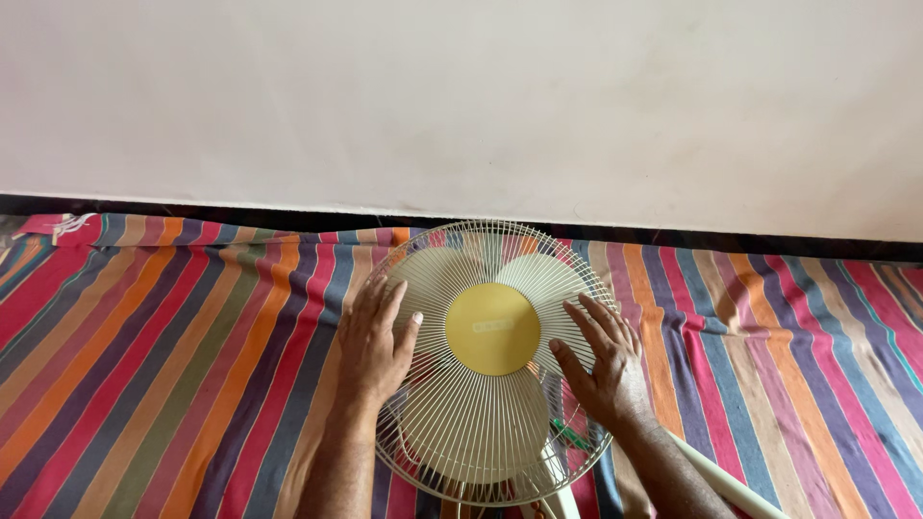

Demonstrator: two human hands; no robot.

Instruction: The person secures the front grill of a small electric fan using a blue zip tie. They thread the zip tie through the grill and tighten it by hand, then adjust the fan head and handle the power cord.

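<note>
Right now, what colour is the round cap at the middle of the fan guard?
Yellow; the centre cap shows plainly in the head view.

Thin cream wire fan guard (490, 351) with a matt yellow plastic hub cap (492, 329), on woven striped cloth (144, 365)

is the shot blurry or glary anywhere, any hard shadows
Head view: soft, even light, no glare; fan grille, left hand and right hand are sharp, casting only faint shadows on the striped cloth; the horizon of the wall base bows slightly.
</note>
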